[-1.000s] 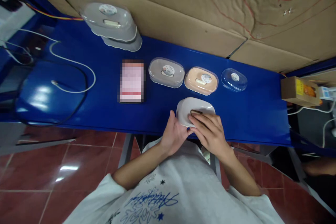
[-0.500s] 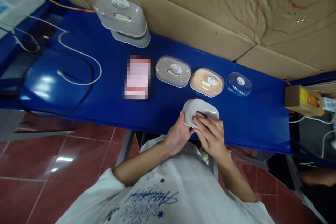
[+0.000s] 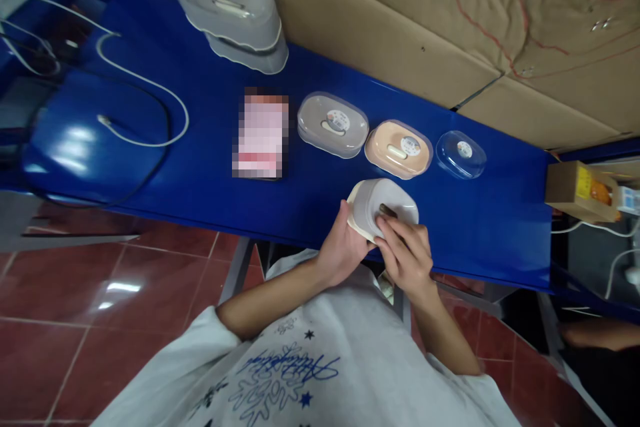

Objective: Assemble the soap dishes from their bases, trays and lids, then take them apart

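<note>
A white oval soap box [image 3: 381, 205] is tilted up at the near edge of the blue table [image 3: 210, 167]. My left hand [image 3: 341, 250] grips its left end, fingers wrapped round the side. My right hand [image 3: 406, 255] holds its right side, fingers curled over the top beside a dark slot. Behind it stand in a row a grey lidded soap box [image 3: 333, 125], a peach lidded one [image 3: 399, 149] and a loose clear lid [image 3: 461, 154].
A pink pixelated card [image 3: 261, 137] lies left of the row. Stacked grey boxes [image 3: 229, 7] sit at the back left by a cardboard wall [image 3: 450, 20]. White cables [image 3: 145, 103] loop at left. A small carton [image 3: 580, 190] stands at right.
The white box has been raised and tilted on its end between both hands, showing a cream edge underneath. The view has shifted slightly.
</note>
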A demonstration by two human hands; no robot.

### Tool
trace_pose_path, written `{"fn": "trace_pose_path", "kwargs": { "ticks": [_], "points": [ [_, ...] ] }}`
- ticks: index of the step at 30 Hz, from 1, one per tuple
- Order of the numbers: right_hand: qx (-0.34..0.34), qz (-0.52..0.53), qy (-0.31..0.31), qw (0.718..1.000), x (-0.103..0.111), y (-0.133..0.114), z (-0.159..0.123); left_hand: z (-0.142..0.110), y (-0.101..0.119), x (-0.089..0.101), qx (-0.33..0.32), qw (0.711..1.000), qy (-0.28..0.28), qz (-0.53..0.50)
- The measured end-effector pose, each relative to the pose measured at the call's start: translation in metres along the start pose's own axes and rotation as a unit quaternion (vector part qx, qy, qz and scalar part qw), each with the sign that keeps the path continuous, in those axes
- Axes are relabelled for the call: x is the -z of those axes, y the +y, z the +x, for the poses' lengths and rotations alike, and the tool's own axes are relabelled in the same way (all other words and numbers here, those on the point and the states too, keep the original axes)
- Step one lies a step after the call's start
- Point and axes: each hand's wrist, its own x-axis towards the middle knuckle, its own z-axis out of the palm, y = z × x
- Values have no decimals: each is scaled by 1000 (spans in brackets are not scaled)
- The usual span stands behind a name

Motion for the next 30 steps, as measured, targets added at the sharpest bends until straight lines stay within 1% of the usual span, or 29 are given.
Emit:
{"fn": "trace_pose_path", "kwargs": {
  "ticks": [4,7,9,10,11,12,13,14,15,17,18,19,20,21,22,23,24,25,27,28,29,30],
  "points": [
    [3,6,-40,999,-7,-7,-1,-1,1,0,25,1000,-5,1],
    [-1,18,-59,998,-8,-9,-2,-3,2,2,29,1000,2,-1],
    [22,39,-91,995,-2,1,0,-3,3,4,25,1000,12,3],
    [30,37,-92,995,4,11,3,-3,4,5,19,1000,17,5],
    [29,21,-78,996,12,27,7,-4,4,5,11,1000,22,4],
    [18,-4,-50,999,20,46,13,-4,5,6,4,1000,27,2],
    [-11,-57,2,998,28,70,18,-4,6,7,-2,999,32,1],
    [-38,-83,18,996,35,96,24,-5,6,7,-4,999,36,2],
    [-64,-104,16,992,42,124,30,-5,6,8,-4,999,39,6],
    [-152,-137,-65,977,51,180,39,-6,6,8,0,999,44,21],
    [-179,-130,-95,971,54,205,42,-6,6,8,3,999,46,28],
    [-190,-125,-112,967,56,225,44,-6,6,8,6,998,47,33],
    [-197,-116,-122,966,58,239,45,-6,6,7,8,998,50,36],
    [-198,-109,-122,966,59,247,45,-5,6,7,9,998,52,37],
    [-199,-104,-114,968,60,249,44,-4,6,6,8,998,54,36],
    [-202,-100,-103,969,60,243,42,-3,5,6,7,998,53,33],
    [-205,-97,-91,970,61,232,38,-1,5,5,4,998,52,31],
    [-210,-89,-77,971,61,215,32,1,4,5,2,998,49,29],
    [-208,-63,-55,975,60,168,20,5,2,3,3,999,45,27],
    [-200,-27,-33,979,58,141,15,6,0,2,5,999,42,29],
    [-175,-4,-25,984,56,114,10,7,-2,1,9,999,36,32],
    [-150,5,-41,988,53,88,6,7,-4,-1,13,999,26,37]
  ]
}}
